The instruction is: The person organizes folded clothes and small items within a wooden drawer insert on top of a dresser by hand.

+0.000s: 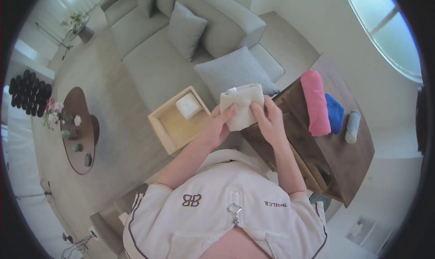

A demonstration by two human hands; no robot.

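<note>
A folded cream cloth (242,106) is held up in front of my body, between both hands. My left hand (220,123) grips its left edge, thumb on the near face. On the right edge, my right hand (270,122) is closed with its thumb pressed on the cloth. A small white tag shows at the cloth's upper left corner. Just left of my hands is a light wooden box (161,131), with a folded white cloth (188,106) inside near its far end.
A dark wooden cabinet (335,164) on the right bears a rolled pink towel (316,103), a blue cloth (334,114) and a grey roll (352,127). Ahead stands a grey sofa (149,62) with a striped cushion (235,71). An oval table (77,105) is at left.
</note>
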